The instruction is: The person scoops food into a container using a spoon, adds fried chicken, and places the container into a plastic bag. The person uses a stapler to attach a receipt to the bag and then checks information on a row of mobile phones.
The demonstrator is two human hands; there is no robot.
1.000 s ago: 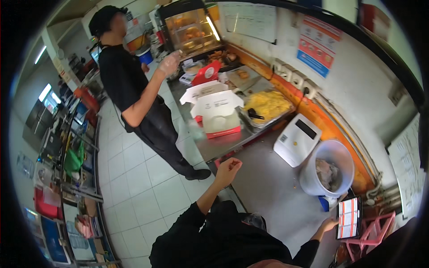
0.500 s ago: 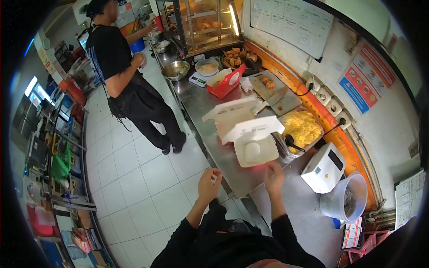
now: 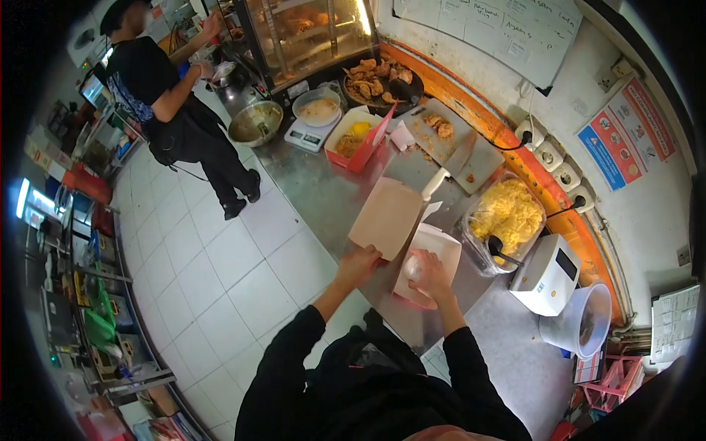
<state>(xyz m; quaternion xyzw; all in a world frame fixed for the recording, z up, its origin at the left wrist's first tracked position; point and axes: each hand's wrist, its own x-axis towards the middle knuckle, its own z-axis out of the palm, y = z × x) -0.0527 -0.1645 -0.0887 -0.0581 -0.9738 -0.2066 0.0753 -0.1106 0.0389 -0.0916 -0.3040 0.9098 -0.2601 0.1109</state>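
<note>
Two cardboard food boxes with pale insides lie open side by side on the steel counter. My left hand [image 3: 358, 267] has its fingers closed on the near edge of the left box [image 3: 387, 217]. Inside the right box [image 3: 443, 245], my right hand [image 3: 434, 276] grips a small clear cup [image 3: 412, 266], its fingers curled round the cup and partly covering it. Just right of the boxes stands a clear tub of yellow rice [image 3: 507, 211] with a black ladle [image 3: 504, 252] in it.
Beyond are a red filled box [image 3: 358, 151], a scale [image 3: 312, 136], a metal bowl [image 3: 255, 123], a pan of fried chicken [image 3: 382, 82], and a cutting board [image 3: 471, 165] with a knife [image 3: 448, 173]. A white device [image 3: 546, 275] stands right. A co-worker [image 3: 158, 95] stands far left.
My left hand has reached the left box, and my right hand has moved into the right box onto the cup. The view has shifted. The co-worker's arms have moved.
</note>
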